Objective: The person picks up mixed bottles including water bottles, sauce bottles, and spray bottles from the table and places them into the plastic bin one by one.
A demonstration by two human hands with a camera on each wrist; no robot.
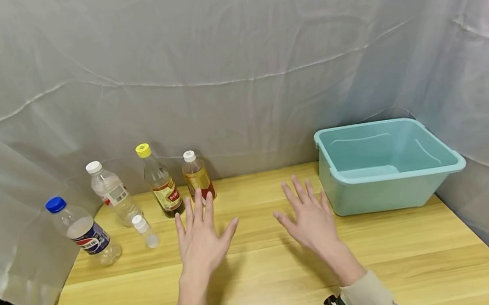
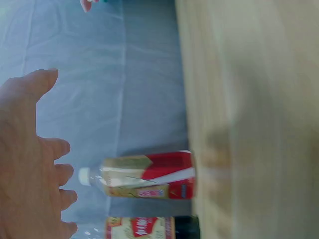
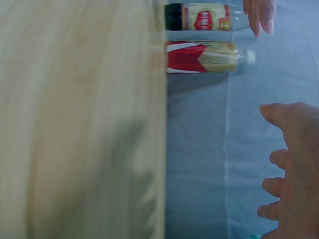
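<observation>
My left hand (image 1: 201,244) hovers palm down over the table, fingers spread, with nothing in it. Its fingertips overlap a white-capped bottle (image 1: 198,178) with a red and gold label in the head view. Beside that stands a yellow-capped sauce bottle (image 1: 164,186) with dark liquid at its bottom. My right hand (image 1: 312,224), also spread and holding nothing, is left of a light teal plastic bin (image 1: 376,195). Both bottles show sideways in the left wrist view, the red-labelled one (image 2: 149,177) below the thumb.
At the left stand a blue-capped Pepsi bottle (image 1: 86,233), a clear white-capped bottle (image 1: 115,194) and a tiny white-capped bottle (image 1: 145,232). A grey cloth (image 1: 231,69) hangs behind the wooden table (image 1: 266,287) and along its sides.
</observation>
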